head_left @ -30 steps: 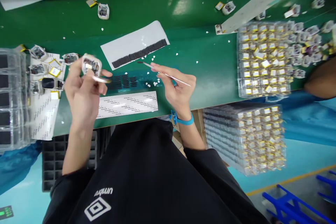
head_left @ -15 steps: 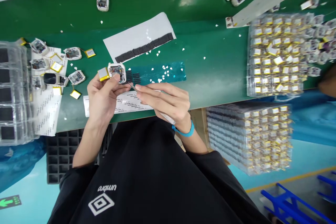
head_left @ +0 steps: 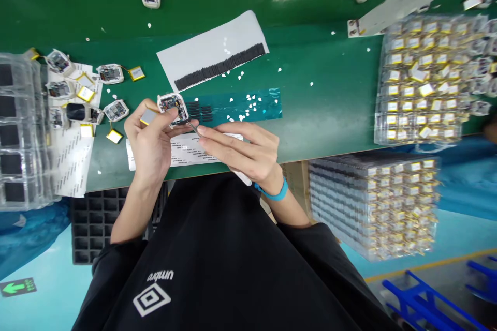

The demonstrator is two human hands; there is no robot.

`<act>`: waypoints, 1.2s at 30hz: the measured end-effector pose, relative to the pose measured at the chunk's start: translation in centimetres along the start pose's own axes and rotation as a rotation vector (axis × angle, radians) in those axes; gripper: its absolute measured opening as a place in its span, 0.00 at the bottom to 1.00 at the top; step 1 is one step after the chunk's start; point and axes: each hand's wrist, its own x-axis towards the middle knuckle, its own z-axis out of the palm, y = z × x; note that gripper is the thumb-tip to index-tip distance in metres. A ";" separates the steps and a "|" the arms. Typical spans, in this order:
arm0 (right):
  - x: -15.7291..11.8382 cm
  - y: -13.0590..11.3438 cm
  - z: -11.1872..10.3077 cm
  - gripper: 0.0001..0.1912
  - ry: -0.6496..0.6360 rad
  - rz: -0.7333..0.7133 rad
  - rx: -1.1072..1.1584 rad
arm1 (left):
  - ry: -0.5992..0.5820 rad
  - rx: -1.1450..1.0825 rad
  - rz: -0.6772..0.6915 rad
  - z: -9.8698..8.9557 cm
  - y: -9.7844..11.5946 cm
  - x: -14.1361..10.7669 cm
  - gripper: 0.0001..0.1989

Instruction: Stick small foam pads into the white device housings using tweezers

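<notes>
My left hand [head_left: 149,145] grips a white smartwatch case [head_left: 160,101], its circuit board facing up. The thumb presses on the board. A silver battery with yellow edges [head_left: 148,116] sticks out between the thumb and fingers of that hand. Pinched in my right hand [head_left: 248,151] are metal tweezers [head_left: 193,127], whose tip is at the lower right edge of the case; whether it touches is too small to tell. Short black strips [head_left: 205,113] lie just right of the case on a teal film [head_left: 267,97] dotted with white bits.
Beyond my hands lies a white sheet [head_left: 209,44] with a row of black strips [head_left: 221,66]. Open watch cases [head_left: 111,73] with batteries sit at left, near stacked clear trays [head_left: 23,165]. Battery-filled trays [head_left: 421,77] stand at right. A printed strip [head_left: 186,150] lies by the table edge.
The tweezers' tip has come closer to the case's lower edge. My left hand has tilted the case, and the battery sits lower behind the thumb. The whole view has shifted slightly.
</notes>
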 end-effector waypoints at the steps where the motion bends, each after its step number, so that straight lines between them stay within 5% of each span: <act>1: 0.0 0.0 0.0 0.09 0.004 -0.016 -0.008 | 0.002 0.007 0.009 0.1 0.1 -0.1 0.16; 8: -0.3 -0.1 -0.1 0.17 -0.056 -0.006 0.033 | -0.004 0.021 0.012 0.7 0.3 -0.7 0.18; 14: 0.4 0.0 -0.8 0.09 -0.050 -0.079 -0.059 | -0.049 0.044 0.018 0.6 -0.1 -0.8 0.20; 21: -0.1 -0.3 -0.9 0.15 -0.084 -0.008 0.052 | -0.038 0.092 0.065 0.6 -0.4 -0.8 0.22; 28: 0.7 -0.4 -1.4 0.11 -0.103 -0.027 -0.048 | 0.014 0.187 0.121 0.6 -0.9 -1.1 0.11; 36: -0.1 -0.6 -1.5 0.16 -0.108 0.090 0.063 | -0.015 0.140 0.123 0.5 -1.2 -1.7 0.11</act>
